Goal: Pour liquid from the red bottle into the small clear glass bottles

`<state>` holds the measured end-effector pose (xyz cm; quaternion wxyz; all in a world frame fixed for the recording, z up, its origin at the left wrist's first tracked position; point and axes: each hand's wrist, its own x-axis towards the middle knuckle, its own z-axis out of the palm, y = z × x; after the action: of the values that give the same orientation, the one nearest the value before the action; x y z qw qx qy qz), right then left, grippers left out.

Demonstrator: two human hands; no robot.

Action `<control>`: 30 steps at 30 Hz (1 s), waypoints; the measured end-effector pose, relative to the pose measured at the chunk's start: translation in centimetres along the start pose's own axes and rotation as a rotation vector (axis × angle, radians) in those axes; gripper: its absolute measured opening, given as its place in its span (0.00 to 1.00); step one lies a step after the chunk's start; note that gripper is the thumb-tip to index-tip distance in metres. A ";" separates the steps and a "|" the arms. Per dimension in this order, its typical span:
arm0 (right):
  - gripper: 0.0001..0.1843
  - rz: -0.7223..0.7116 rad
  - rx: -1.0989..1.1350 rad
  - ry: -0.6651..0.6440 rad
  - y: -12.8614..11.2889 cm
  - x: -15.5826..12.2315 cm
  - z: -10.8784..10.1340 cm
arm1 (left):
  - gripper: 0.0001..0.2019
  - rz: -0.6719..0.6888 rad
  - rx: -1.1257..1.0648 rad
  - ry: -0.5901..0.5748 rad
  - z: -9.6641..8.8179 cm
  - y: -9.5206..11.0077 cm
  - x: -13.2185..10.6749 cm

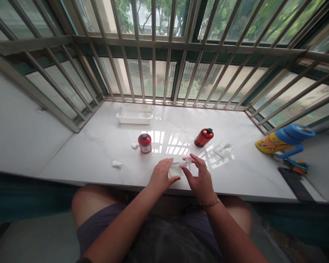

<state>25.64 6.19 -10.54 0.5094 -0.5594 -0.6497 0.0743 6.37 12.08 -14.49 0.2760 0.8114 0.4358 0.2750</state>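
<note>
Left bottle (144,144): red, black-capped, beyond left hand.
Left hand (161,176): thumb and fingers curved about the clear container's left side, holding it.
Clear container (175,171): between the hands, near counter edge (142,185).
Clear piece (186,163): at container's upper right; long axis roughly sideways; contact unclear.
Right hand (201,179): nearer the piece, pinching it.

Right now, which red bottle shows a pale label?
The left red bottle, nearer the white basket; the right red bottle shows none.
</note>
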 end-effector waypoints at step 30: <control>0.30 0.104 -0.007 -0.063 -2.2 1.8 -1.4 | 0.36 -0.905 0.731 0.128 -10.4 -15.3 -19.8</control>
<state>25.53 6.21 -7.36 0.4822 -0.5916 -0.6356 0.1161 -18.54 4.42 -21.88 0.0411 0.5690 0.8212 0.0100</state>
